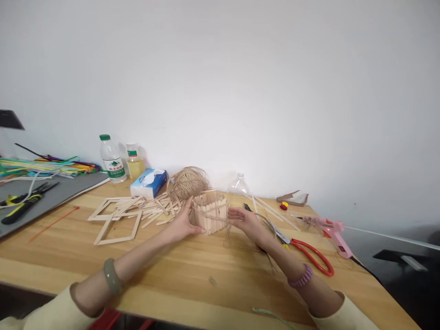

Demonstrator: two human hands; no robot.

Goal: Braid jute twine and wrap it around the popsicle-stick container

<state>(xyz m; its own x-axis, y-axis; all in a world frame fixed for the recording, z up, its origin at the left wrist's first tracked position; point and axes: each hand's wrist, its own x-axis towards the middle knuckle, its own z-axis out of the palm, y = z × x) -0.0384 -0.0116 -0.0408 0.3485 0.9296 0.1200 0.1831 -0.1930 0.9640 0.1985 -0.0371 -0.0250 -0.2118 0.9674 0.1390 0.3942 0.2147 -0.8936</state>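
A small round cup made of upright craft sticks (210, 219) stands on the table in front of me. My left hand (187, 222) grips its left side, thumb low on the near face and fingers behind. Twine (217, 219) runs slantwise across the cup's front to its right edge. There my right hand (245, 222) has its fingers bent against the cup and closed on the twine; the exact pinch is partly hidden. Loose twine ends dangle below these fingers and beyond the hand. Behind the cup lies a ball of twine (189, 183).
Loose craft sticks (160, 206) and stick frames (118, 229) lie left. Red-handled scissors (309, 252) and a pink glue gun (335, 233) lie right. Along the wall are a water bottle (113, 162), a yellow-liquid bottle (135, 165), a tissue pack (147, 183) and a clear bottle top (239, 184).
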